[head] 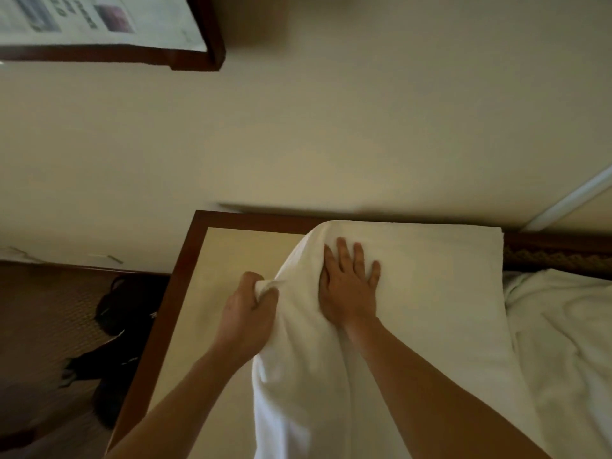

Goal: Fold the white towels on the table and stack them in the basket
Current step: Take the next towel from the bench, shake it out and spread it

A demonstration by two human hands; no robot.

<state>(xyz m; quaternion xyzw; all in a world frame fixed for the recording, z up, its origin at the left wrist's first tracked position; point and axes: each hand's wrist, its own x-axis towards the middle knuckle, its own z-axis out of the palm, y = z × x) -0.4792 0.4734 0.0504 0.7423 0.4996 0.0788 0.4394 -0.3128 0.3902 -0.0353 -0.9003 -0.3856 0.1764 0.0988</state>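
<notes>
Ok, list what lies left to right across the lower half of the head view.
Dark bag on the floor → wooden table edge → left hand gripping the towel's edge → right hand flat on the white towel → rumpled white towels.

Towel (pixel 414 293) soft matt white cloth; table (pixel 185 270) rim glossy dark wood.

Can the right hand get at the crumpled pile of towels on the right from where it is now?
Probably yes: the right hand lies flat on the towel, holding nothing, and the crumpled pile sits just beside it with nothing between.
</notes>
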